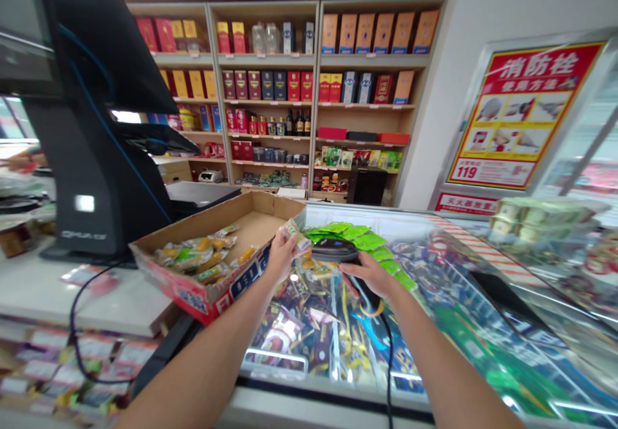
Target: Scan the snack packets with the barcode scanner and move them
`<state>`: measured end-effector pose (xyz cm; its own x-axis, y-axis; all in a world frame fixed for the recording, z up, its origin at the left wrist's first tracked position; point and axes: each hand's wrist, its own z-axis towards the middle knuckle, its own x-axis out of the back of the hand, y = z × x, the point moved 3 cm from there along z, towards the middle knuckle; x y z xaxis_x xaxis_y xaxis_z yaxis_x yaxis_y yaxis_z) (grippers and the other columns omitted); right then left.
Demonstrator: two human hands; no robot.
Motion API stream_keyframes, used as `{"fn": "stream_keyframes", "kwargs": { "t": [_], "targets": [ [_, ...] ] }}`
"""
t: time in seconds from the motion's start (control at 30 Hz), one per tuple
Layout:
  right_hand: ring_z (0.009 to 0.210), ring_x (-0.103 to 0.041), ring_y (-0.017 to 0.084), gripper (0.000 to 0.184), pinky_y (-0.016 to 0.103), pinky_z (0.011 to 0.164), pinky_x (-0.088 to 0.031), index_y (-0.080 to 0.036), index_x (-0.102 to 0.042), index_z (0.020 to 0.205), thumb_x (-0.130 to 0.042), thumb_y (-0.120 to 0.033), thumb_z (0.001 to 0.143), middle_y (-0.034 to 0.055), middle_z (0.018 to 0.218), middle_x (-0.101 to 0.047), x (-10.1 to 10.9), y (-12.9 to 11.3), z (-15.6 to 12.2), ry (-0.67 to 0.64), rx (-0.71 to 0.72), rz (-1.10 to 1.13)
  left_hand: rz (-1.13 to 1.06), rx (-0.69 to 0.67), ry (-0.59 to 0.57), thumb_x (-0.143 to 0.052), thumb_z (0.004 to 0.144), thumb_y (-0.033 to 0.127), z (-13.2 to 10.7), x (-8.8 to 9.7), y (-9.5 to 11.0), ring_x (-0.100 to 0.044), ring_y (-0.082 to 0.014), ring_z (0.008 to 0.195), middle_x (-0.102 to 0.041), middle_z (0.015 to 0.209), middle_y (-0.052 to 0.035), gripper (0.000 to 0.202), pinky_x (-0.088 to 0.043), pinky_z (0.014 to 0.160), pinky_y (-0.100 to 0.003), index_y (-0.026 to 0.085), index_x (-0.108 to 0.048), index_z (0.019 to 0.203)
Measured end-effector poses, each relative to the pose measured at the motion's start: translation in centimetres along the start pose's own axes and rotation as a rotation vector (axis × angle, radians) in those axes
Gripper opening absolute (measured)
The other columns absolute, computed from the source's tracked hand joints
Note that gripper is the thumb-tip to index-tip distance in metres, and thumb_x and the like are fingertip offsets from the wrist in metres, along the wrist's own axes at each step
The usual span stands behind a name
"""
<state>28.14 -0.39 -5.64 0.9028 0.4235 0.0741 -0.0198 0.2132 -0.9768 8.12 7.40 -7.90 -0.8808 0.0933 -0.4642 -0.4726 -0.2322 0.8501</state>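
Observation:
In my right hand is a black barcode scanner, its head pointing left and its cord hanging down. My left hand pinches a small clear-wrapped snack packet just left of the scanner head. Several yellow snack packets lie on the glass below the two hands. Behind the scanner, green packets fan out in an arc. Beside my left forearm stands an open cardboard box with wrapped yellow snacks in its near left part.
A black checkout terminal stands at the left with a loose cable. The glass-topped case holds many packaged goods under it. A dark phone lies on the right. Stacked cartons stand farther right. Shelves of boxes line the back wall.

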Motion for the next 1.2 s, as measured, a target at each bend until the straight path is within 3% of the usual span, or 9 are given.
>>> {"fn": "stream_keyframes", "kwargs": {
  "t": [0.2, 0.33, 0.5, 0.63, 0.87, 0.97, 1.07, 1.2],
  "targets": [
    [0.032, -0.049, 0.011, 0.029, 0.021, 0.033, -0.038, -0.017, -0.063, 0.064, -0.070, -0.041, 0.079, 0.0003, 0.044, -0.058, 0.1, 0.1, 0.2, 0.026, 0.027, -0.030, -0.015, -0.002, 0.005, -0.084, 0.055, 0.044, -0.1, 0.0, 0.1, -0.066, -0.0137, 0.068, -0.063, 0.087, 0.0022, 0.059, -0.058, 0.064, -0.032, 0.020, -0.053, 0.100],
    [0.034, -0.052, 0.012, 0.030, 0.022, 0.033, -0.041, -0.017, -0.063, 0.077, -0.072, -0.045, 0.074, -0.0004, 0.050, -0.060, 1.1, -0.4, 0.2, 0.254, 0.071, 0.184, 0.038, -0.023, -0.033, -0.084, 0.053, 0.037, -0.2, 0.0, 0.1, -0.066, -0.0168, 0.073, -0.067, 0.087, -0.0009, 0.054, -0.056, 0.069, -0.033, 0.019, -0.060, 0.099],
    [0.038, -0.052, 0.011, 0.036, 0.022, 0.036, -0.044, -0.019, -0.059, 0.083, -0.071, -0.052, 0.072, -0.0028, 0.055, -0.059, 3.3, -1.1, 0.0, 0.418, 0.188, 0.453, 0.362, -0.179, -0.135, -0.079, 0.056, 0.022, -0.8, -0.7, 0.1, -0.063, -0.0180, 0.074, -0.069, 0.081, -0.0028, 0.034, -0.051, 0.075, -0.031, 0.018, -0.069, 0.089],
    [0.040, -0.053, 0.011, 0.037, 0.022, 0.038, -0.045, -0.021, -0.058, 0.083, -0.072, -0.052, 0.070, -0.0040, 0.056, -0.058, 4.5, -0.9, 0.0, 0.496, 0.229, 0.529, 0.712, -0.356, -0.108, -0.073, 0.057, 0.010, -1.2, -1.4, -0.5, -0.059, -0.0178, 0.072, -0.065, 0.077, -0.0012, 0.026, -0.049, 0.079, -0.033, 0.021, -0.068, 0.079],
    [0.040, -0.053, 0.011, 0.035, 0.022, 0.038, -0.044, -0.020, -0.058, 0.083, -0.072, -0.050, 0.070, -0.0040, 0.056, -0.058, 4.2, -0.7, 0.1, 0.519, 0.242, 0.543, 0.992, -0.547, -0.168, -0.065, 0.074, 0.017, -2.2, -2.8, -0.8, -0.061, -0.0223, 0.080, -0.061, 0.089, -0.0064, 0.006, -0.051, 0.080, -0.040, 0.022, -0.062, 0.076],
    [0.040, -0.053, 0.011, 0.035, 0.022, 0.038, -0.044, -0.020, -0.058, 0.084, -0.072, -0.050, 0.071, -0.0038, 0.056, -0.058, 4.1, -0.9, 0.1, 0.520, 0.253, 0.544, 1.163, -0.621, -0.190, -0.062, 0.079, 0.023, -3.6, -3.6, 1.7, -0.062, -0.0259, 0.091, -0.062, 0.097, -0.0104, 0.002, -0.049, 0.087, -0.042, 0.021, -0.063, 0.077],
    [0.041, -0.054, 0.011, 0.037, 0.022, 0.037, -0.044, -0.020, -0.058, 0.084, -0.072, -0.051, 0.070, -0.0037, 0.056, -0.058, 4.1, -1.0, 0.1, 0.515, 0.255, 0.548, 1.432, -0.547, -0.182, -0.060, 0.081, 0.030, -3.6, -3.5, 6.3, -0.063, -0.0263, 0.092, -0.065, 0.104, -0.0118, 0.012, -0.048, 0.087, -0.039, 0.020, -0.066, 0.085],
    [0.040, -0.054, 0.011, 0.037, 0.021, 0.037, -0.044, -0.019, -0.058, 0.083, -0.073, -0.051, 0.070, -0.0036, 0.055, -0.059, 3.9, -1.0, 0.2, 0.499, 0.263, 0.558, 1.805, -0.291, -0.205, -0.062, 0.076, 0.039, 0.6, -0.2, 13.4, -0.064, -0.0241, 0.083, -0.070, 0.088, -0.0086, 0.022, -0.048, 0.078, -0.032, 0.020, -0.068, 0.087]
  ]
}}
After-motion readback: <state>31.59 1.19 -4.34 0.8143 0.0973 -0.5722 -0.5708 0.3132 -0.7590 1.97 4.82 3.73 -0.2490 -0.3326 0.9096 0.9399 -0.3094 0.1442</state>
